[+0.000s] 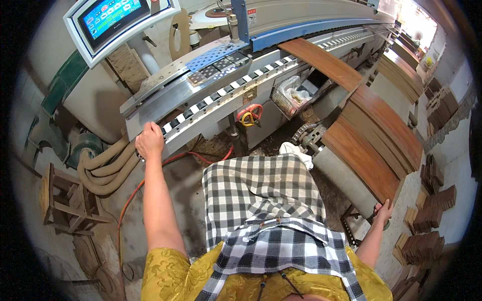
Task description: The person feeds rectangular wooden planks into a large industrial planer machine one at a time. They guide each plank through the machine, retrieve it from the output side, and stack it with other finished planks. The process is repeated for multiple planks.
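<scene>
My left hand (150,142) is closed over the left end of the long machine's metal bed (160,108), with my arm stretched forward. Whatever lies under its curled fingers is hidden. At the lower right, my right hand (384,212) grips the near end of a reddish-brown wood-grain panel (359,163). This panel lies on a grey roller support (336,173), beside a stack of similar panels (389,123). Farther up, another brown panel (324,61) reaches out from under the machine's blue pressure beam (311,31), across the black-and-white conveyor track (231,88).
A lit touch screen (113,19) stands at the upper left. Ribbed hoses (108,170) and a wooden stool (70,200) are at left. Red-and-yellow-handled scissors (249,115) and a wire basket (291,98) hang at the machine's front. An orange hose (131,195) crosses the floor. Panel stacks (424,246) line the right.
</scene>
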`<state>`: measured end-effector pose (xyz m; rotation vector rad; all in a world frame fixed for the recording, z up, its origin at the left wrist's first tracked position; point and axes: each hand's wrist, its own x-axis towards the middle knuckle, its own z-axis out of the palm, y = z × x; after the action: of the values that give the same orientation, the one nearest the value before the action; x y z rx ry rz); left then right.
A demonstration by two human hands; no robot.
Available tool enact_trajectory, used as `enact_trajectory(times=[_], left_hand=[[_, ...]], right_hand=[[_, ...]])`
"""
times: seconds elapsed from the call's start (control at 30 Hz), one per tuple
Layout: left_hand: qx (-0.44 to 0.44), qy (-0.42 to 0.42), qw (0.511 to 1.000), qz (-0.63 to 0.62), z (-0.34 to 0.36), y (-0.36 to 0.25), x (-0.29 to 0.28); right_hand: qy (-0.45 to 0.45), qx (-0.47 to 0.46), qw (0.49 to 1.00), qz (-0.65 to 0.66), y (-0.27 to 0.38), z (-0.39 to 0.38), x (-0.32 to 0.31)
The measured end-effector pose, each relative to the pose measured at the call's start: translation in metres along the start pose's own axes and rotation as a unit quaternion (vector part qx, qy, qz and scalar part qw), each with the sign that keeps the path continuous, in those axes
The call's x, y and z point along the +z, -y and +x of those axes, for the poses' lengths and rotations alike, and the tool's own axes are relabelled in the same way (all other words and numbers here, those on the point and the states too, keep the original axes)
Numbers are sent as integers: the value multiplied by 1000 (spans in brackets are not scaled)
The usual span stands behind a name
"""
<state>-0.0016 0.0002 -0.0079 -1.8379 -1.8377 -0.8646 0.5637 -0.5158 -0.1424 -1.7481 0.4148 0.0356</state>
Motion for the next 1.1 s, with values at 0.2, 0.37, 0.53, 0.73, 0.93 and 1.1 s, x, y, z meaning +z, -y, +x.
enact_trajectory(times=[0.2,0.37,0.53,0.73,0.93,1.1], left_hand=[[-1,2,1000,0,0,0,-1],[0,-5,1000,-6,-1,0,-2],[0,-4,1000,-2,-1,2,0],[-4,4,1000,-13,1,-1,-1],[-5,0,1000,-2,0,-2,-2],[-3,-10,1000,-11,-1,1,1]], right_hand=[[-70,-47,996,1,-24,-17,-4],[86,88,975,188,-62,-26,-21],[293,219,908,203,-45,-72,-5],[310,155,909,232,-46,-84,-1],[327,107,888,304,-30,-76,-27],[423,86,848,307,-5,-79,-16]])
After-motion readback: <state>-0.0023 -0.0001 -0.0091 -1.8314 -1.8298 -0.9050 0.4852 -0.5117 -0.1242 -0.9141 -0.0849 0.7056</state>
